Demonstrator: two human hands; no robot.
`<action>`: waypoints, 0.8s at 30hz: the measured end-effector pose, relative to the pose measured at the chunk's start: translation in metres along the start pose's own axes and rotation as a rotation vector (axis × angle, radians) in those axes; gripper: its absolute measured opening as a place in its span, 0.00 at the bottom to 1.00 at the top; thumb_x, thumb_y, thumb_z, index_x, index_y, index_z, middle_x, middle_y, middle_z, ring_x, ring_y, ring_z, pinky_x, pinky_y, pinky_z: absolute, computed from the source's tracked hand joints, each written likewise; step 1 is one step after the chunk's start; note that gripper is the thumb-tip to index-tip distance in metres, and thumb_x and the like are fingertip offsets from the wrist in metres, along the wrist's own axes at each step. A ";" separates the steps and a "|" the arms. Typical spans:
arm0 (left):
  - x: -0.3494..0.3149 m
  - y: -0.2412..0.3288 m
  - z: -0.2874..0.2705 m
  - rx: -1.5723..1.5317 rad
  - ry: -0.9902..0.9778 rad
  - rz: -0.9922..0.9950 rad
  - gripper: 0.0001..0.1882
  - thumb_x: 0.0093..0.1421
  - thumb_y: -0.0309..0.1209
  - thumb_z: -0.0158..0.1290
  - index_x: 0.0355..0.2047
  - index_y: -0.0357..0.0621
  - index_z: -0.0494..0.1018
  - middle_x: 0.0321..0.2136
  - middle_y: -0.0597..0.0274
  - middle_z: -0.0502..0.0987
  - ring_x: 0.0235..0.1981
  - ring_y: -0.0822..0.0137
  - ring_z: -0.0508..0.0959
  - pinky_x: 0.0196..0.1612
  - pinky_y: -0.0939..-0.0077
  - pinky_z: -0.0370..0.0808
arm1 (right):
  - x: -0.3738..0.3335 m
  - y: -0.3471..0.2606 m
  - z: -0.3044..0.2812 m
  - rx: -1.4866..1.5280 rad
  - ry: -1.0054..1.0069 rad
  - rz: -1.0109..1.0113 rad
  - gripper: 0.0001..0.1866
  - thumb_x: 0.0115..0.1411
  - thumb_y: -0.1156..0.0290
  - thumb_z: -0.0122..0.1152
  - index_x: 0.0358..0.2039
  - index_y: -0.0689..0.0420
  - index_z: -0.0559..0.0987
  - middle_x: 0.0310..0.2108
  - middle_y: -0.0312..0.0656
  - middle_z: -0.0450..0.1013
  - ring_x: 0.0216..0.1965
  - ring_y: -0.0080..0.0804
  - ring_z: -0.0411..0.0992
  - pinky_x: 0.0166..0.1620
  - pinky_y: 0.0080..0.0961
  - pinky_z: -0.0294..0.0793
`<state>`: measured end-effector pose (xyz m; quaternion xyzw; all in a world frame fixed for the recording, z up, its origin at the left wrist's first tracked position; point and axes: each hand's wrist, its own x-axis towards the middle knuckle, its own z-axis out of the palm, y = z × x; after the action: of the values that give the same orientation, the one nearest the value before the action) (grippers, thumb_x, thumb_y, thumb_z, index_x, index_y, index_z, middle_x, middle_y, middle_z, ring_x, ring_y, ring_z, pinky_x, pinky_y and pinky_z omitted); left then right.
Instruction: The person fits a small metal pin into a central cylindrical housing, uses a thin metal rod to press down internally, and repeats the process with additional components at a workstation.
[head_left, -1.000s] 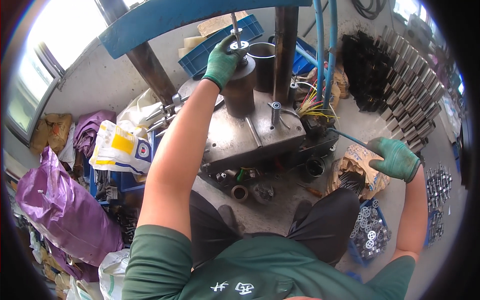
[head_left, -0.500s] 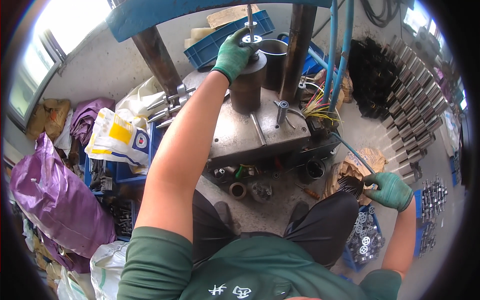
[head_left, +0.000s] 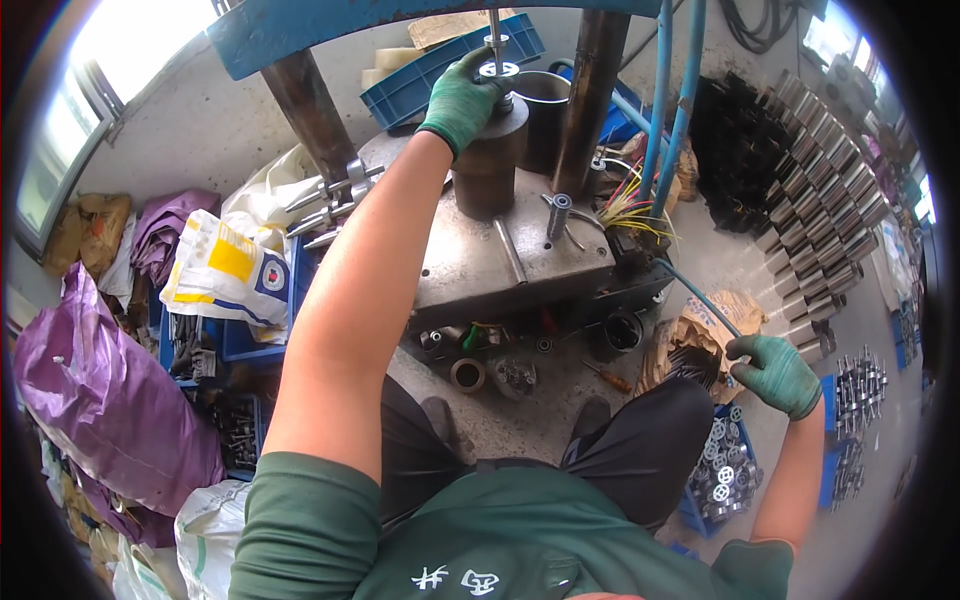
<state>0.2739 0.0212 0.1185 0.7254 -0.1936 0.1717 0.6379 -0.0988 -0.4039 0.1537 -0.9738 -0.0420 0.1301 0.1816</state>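
My left hand, in a green glove, is closed at the left side of a silver spoked disc. That disc sits on a metal shaft above a thick steel cylinder, which stands on the press bed. A slim metal rod with a collar comes down just over the disc. Part of the shaft is hidden behind my fingers. At the right, my gloved right hand is wrapped round the end of a blue lever that slopes down from the machine.
Dark press columns flank the cylinder. On the bed lie a short bar and a small upright sleeve. A blue bin of spoked discs stands low right. Stacked metal tubes line the right; a purple sack stands left.
The whole view has shifted slightly up and left. Both hands keep their grips, and the disc and lever show no clear movement of their own.
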 end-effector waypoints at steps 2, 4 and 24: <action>-0.002 0.003 0.001 -0.006 -0.003 -0.009 0.32 0.63 0.32 0.70 0.67 0.49 0.75 0.42 0.59 0.86 0.36 0.73 0.84 0.45 0.76 0.85 | 0.000 -0.002 -0.001 -0.014 0.017 -0.020 0.22 0.59 0.62 0.65 0.49 0.63 0.85 0.45 0.57 0.82 0.46 0.54 0.82 0.53 0.42 0.80; -0.005 0.010 0.001 0.028 0.001 -0.014 0.32 0.64 0.32 0.70 0.67 0.49 0.75 0.40 0.60 0.85 0.34 0.74 0.84 0.42 0.77 0.85 | -0.002 -0.004 0.006 -0.115 -0.089 -0.024 0.22 0.59 0.61 0.64 0.49 0.62 0.85 0.45 0.57 0.82 0.46 0.53 0.82 0.53 0.43 0.80; -0.013 0.026 0.000 -0.147 -0.012 -0.103 0.21 0.70 0.30 0.63 0.61 0.38 0.77 0.41 0.59 0.86 0.35 0.73 0.85 0.42 0.78 0.85 | 0.008 0.029 0.001 0.060 0.510 -0.011 0.20 0.65 0.70 0.67 0.56 0.62 0.82 0.48 0.49 0.82 0.48 0.37 0.81 0.50 0.34 0.81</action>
<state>0.2496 0.0186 0.1345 0.6866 -0.1720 0.1195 0.6962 -0.0900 -0.4294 0.1404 -0.9691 0.0039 -0.1194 0.2160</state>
